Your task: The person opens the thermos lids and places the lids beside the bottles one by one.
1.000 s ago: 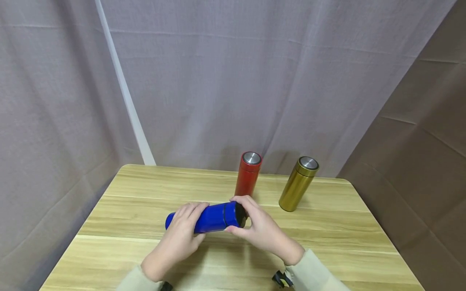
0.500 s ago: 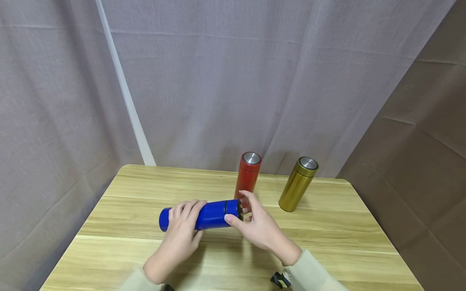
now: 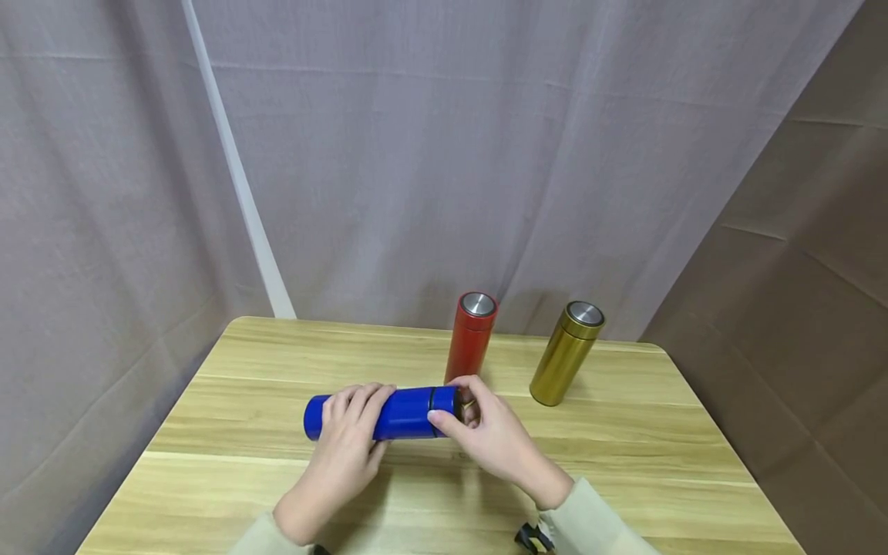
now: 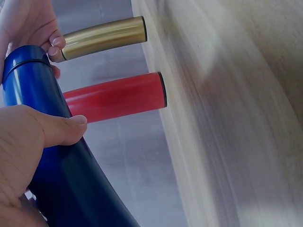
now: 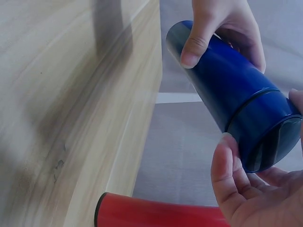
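A blue thermos flask is held lying sideways above the table, its cap end to the right. Around its body wraps my left hand, with the thumb across the near side in the left wrist view. My right hand grips the blue cap between thumb and fingers, and a thin dark seam runs between cap and body. In the right wrist view the cap's shiny dark end faces the right palm. Part of the flask's body is hidden under my left fingers.
Behind the blue flask, a red thermos flask stands upright on the wooden table. A gold thermos flask stands to its right. Grey curtains hang past the table's far edge.
The blue flask has shifted slightly left and turned more level. My right fingers loosened from the cap half a second ago and have now come back around it. My left hand keeps its grip.
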The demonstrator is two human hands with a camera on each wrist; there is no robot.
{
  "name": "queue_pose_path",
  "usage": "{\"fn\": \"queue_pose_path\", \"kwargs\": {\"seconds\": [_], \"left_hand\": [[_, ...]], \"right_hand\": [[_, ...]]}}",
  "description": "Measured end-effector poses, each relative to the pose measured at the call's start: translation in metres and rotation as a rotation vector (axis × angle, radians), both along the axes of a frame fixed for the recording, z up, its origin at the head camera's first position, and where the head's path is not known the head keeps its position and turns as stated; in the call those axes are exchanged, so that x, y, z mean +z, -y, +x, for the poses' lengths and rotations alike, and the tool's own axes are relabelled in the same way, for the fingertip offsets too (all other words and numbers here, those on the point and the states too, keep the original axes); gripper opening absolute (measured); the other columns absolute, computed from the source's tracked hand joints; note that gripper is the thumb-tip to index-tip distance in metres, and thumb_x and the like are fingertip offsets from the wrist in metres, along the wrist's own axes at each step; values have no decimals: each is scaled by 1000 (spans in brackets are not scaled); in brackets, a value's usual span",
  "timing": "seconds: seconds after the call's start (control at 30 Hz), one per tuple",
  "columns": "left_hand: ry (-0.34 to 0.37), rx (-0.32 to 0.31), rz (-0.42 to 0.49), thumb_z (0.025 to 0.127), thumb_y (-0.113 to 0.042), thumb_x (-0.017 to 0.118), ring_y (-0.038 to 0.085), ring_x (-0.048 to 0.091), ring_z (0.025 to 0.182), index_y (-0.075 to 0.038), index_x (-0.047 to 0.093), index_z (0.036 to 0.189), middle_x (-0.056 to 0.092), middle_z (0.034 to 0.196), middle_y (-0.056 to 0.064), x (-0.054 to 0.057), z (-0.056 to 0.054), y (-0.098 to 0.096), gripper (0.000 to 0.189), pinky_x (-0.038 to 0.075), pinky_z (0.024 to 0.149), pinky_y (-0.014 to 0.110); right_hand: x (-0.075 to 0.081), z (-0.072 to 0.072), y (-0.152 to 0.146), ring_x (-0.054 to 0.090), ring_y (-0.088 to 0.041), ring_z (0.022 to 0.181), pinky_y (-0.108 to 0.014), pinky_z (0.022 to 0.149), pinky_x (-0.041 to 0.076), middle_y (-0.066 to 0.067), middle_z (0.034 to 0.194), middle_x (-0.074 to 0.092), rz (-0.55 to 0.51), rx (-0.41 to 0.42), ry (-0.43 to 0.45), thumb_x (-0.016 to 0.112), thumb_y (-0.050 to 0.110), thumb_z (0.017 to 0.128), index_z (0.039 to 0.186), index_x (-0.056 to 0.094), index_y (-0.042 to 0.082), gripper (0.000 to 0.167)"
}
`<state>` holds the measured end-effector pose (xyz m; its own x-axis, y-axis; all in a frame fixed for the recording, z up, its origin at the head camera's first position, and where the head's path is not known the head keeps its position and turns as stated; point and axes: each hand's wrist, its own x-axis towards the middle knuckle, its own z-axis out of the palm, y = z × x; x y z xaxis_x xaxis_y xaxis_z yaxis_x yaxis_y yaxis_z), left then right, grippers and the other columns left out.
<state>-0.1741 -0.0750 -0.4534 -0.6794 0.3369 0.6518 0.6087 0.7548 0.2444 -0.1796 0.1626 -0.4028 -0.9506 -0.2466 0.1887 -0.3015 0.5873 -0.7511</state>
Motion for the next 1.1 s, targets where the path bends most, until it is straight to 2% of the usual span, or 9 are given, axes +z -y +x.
{"fn": "queue_pose_path", "kwargs": {"seconds": [0.2, 0.43, 0.53, 0.77, 0.93, 1.1], "left_hand": [[3, -4, 2, 68, -13, 85, 33, 45, 112, -12, 51, 137, 55, 126, 9, 1, -1, 1, 77, 31, 96, 54], [9, 1, 4, 66, -13, 85, 33, 47, 112, -12, 52, 136, 56, 125, 8, -1, -3, 2, 77, 31, 96, 53], [33, 2, -1, 67, -13, 85, 33, 47, 113, -12, 51, 136, 56, 126, 7, -1, -3, 3, 77, 31, 98, 53], [118, 1, -9, 68, -14, 85, 33, 46, 117, -15, 49, 139, 56, 129, 7, 2, -2, 6, 80, 29, 101, 52], [140, -11, -8, 69, -14, 85, 32, 45, 118, -15, 48, 140, 55, 130, 7, 4, -2, 9, 81, 29, 102, 52], [166, -22, -10, 69, -13, 85, 30, 46, 119, -14, 47, 141, 55, 131, 7, 4, -2, 10, 81, 29, 102, 51]], "right_hand": [[1, 1, -1, 55, -14, 71, -28, 59, 48, 3, 84, 58, -32, 59, -3, 69, 54, 83, 119, 53, 29, 47], [4, 3, 0, 58, -14, 77, -30, 63, 52, 5, 94, 60, -15, 86, -17, 70, 56, 81, 123, 50, 31, 52], [4, 3, -1, 57, -14, 81, -31, 65, 53, 6, 99, 58, 2, 98, -38, 71, 56, 80, 126, 50, 30, 56], [2, 1, -2, 56, -10, 96, -27, 74, 54, 12, 123, 51, 64, 190, -160, 71, 50, 82, 136, 45, 31, 63], [1, 1, -3, 53, -10, 106, -29, 79, 53, 11, 131, 46, 102, 254, -237, 74, 36, 85, 137, 44, 26, 62], [1, 1, -3, 46, -14, 124, -34, 92, 50, 7, 140, 43, 194, 297, -337, 77, 23, 84, 139, 44, 24, 64]]}}
